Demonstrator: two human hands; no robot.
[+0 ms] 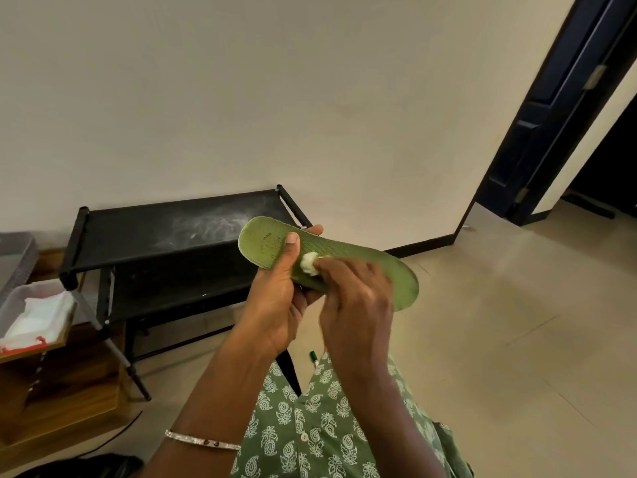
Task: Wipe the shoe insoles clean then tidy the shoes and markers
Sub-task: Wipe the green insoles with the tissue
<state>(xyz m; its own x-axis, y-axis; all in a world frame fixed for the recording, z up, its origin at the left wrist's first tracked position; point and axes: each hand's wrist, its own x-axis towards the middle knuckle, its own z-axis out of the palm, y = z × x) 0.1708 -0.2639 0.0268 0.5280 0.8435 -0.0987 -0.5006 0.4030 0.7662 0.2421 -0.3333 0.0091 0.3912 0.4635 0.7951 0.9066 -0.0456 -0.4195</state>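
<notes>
A green shoe insole (362,260) is held up in front of me, textured side facing up, heel end at the upper left. My left hand (279,294) grips it from below, thumb lying across its top. My right hand (355,298) pinches a small white wad of cotton or tissue (309,263) and presses it onto the middle of the insole. On the floor below my hands lies a green-capped marker (314,358), partly hidden by my clothing. No shoes can be clearly made out.
A low black shoe rack (155,232) with a dusty top stands against the wall ahead. At the left a wooden shelf unit (51,381) carries a clear box with white cloth (34,315). A dark open door (551,108) is at the right. The floor is beige tile.
</notes>
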